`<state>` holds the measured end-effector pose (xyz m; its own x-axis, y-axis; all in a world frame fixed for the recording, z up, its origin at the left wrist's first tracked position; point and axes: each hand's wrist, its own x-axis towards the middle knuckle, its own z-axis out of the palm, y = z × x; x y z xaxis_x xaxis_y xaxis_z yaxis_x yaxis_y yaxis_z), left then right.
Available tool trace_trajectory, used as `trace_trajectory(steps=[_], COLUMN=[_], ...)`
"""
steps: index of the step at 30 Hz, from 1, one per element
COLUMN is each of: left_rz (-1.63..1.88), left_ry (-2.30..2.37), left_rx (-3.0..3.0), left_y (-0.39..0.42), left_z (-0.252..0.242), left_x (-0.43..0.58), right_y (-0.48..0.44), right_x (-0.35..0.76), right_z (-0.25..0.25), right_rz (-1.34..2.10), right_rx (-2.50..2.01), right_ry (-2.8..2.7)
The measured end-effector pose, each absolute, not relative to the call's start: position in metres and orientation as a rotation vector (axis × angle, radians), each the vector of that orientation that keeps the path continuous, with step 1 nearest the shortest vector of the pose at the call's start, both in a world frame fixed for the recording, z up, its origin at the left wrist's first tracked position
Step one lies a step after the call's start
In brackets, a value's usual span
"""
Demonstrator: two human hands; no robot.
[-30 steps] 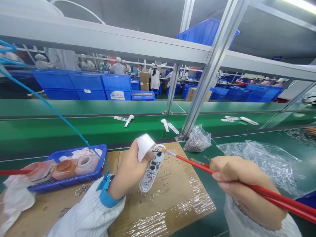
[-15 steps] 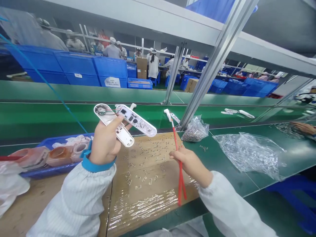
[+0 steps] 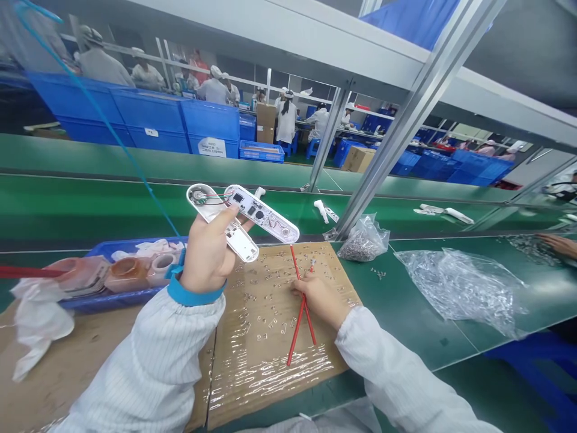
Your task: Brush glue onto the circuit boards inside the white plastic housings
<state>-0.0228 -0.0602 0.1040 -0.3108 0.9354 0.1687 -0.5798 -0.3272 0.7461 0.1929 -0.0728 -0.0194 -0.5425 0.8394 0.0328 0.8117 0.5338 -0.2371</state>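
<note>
My left hand (image 3: 208, 255), with a blue band at the wrist, is closed on an opened white plastic housing. Its long shell half (image 3: 243, 242) and the half carrying a circuit board (image 3: 264, 214) are splayed apart, with thin wires running between them at the upper left. Two thin red sticks (image 3: 296, 332) cross in my closed right hand (image 3: 321, 296). One stick's upper end reaches close below the board half; whether they touch I cannot tell. Beneath both hands, small metal pieces (image 3: 262, 325) lie scattered over a film-covered cardboard sheet (image 3: 252, 385).
A blue tray (image 3: 130, 299) with bottles and tissue stands at left. On the right are a bag of small parts (image 3: 366, 237), a clear plastic bag (image 3: 460, 288) and another person's hand (image 3: 559, 245). A metal post (image 3: 406, 114) rises behind; white parts (image 3: 321, 210) lie on the green belt.
My right hand has moved left and slightly down, bringing the red sticks from the white parts at the back to below the housing. My left hand still holds the housing. The view has shifted slightly.
</note>
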Motion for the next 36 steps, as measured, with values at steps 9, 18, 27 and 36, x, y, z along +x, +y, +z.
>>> trace_trajectory(steps=[9,18,27,36], left_rz=[1.786,1.780,1.781,1.941], left_ry=[0.715,0.698,0.680,0.625], left_rx=[0.731,0.688,0.645,0.585], left_y=[-0.057,-0.057,-0.056,-0.046], left_z=[0.098,0.097,0.096,0.089], left_x=[-0.021,-0.018,-0.016,0.027], right_y=[-0.075,-0.084,-0.093,-0.095], right_x=[0.184,0.206,0.232,0.188], right_z=[-0.015,0.000,0.039,0.080], right_rz=[0.332,0.253,0.246,0.264], right_rx=[-1.365,-1.300,-1.065,-1.064], right_ry=[-2.595,-2.399,-1.986,-1.611])
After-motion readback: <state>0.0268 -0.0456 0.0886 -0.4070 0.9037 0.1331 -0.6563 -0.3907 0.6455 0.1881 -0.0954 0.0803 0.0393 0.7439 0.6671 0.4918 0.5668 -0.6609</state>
